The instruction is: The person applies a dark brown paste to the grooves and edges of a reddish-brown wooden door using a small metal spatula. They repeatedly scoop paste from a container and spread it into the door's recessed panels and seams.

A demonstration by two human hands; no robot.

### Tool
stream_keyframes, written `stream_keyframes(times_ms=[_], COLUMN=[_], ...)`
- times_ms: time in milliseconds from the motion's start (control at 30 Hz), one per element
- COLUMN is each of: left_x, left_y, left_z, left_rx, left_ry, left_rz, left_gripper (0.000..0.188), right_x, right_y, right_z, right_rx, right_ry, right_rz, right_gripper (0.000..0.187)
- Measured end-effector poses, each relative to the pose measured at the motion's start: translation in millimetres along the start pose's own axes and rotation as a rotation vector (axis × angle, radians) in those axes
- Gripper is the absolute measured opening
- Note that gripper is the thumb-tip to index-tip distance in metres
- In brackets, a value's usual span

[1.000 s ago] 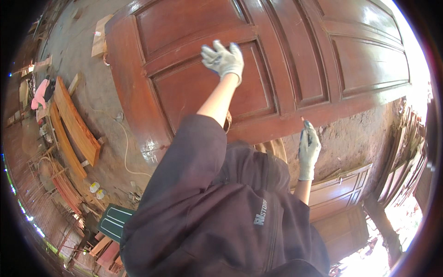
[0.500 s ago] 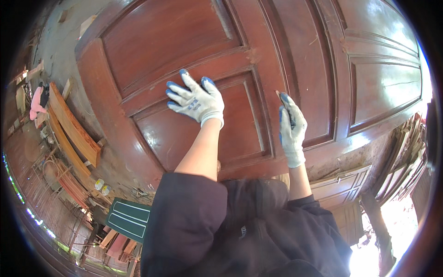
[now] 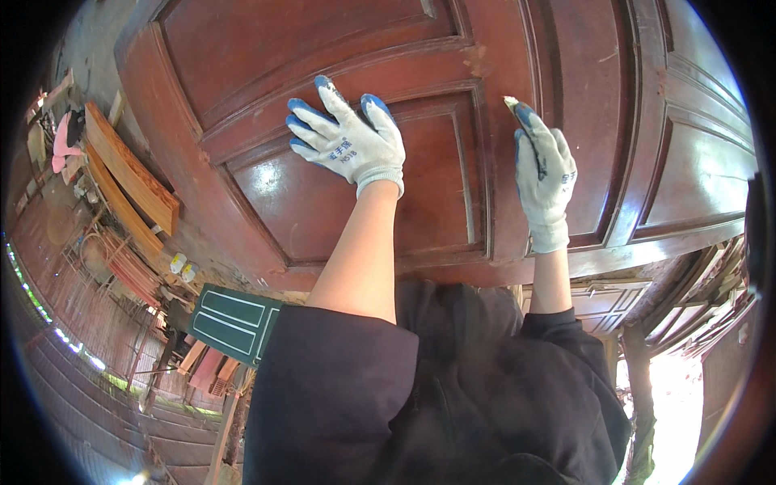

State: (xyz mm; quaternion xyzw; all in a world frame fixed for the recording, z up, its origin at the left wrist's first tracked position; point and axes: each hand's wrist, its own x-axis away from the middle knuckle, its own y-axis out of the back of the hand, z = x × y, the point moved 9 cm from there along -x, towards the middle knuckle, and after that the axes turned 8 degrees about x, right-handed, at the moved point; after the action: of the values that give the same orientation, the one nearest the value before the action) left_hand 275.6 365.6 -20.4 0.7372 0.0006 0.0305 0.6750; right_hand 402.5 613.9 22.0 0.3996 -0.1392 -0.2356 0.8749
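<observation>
Brown door (image 3: 428,178) under left hand (image 3: 347,141), small piece (image 3: 510,102) in right hand (image 3: 545,174)

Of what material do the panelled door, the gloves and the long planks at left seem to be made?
Panelled door: probably wood, varnished or painted red-brown; it reflects light.
Gloves: apparently white knit, by the ribbed cuffs; blue coating, perhaps rubber.
Long planks: likely unpainted wood, orange-brown with grain-like streaks.
</observation>
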Motion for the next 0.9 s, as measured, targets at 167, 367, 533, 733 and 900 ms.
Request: stream_keyframes(times_ms=[167,367,533,733,900], left_x=[0.9,0.8,-0.3,0.9,0.6], left_y=[0.2,2.5,2.3,4.6,3.9], left_z=[-5.7,-4.8,-5.0,-3.5,-4.3], left_rx=[0.016,0.066,0.106,0.106,0.114], left_ry=[-0.027,-0.036,-0.036,-0.033,-0.034], left_rz=[-0.006,-0.029,-0.033,-0.047,-0.045], left_gripper=[0.073,0.069,0.069,0.07,0.069], right_x=[-9.4,-9.2,-3.6,-3.7,-8.4], right_y=[-12.0,-21.3,-26.2,-10.2,-6.9], right_z=[20.4,31.2,37.7,46.5,41.9], right_rx=[0.254,0.399,0.575,0.608,0.426], right_ry=[0.117,0.188,0.212,0.103,0.068], right_rz=[0.063,-0.008,0.001,0.053,0.079], right_gripper=[0.037,0.028,0.013,0.026,0.036])
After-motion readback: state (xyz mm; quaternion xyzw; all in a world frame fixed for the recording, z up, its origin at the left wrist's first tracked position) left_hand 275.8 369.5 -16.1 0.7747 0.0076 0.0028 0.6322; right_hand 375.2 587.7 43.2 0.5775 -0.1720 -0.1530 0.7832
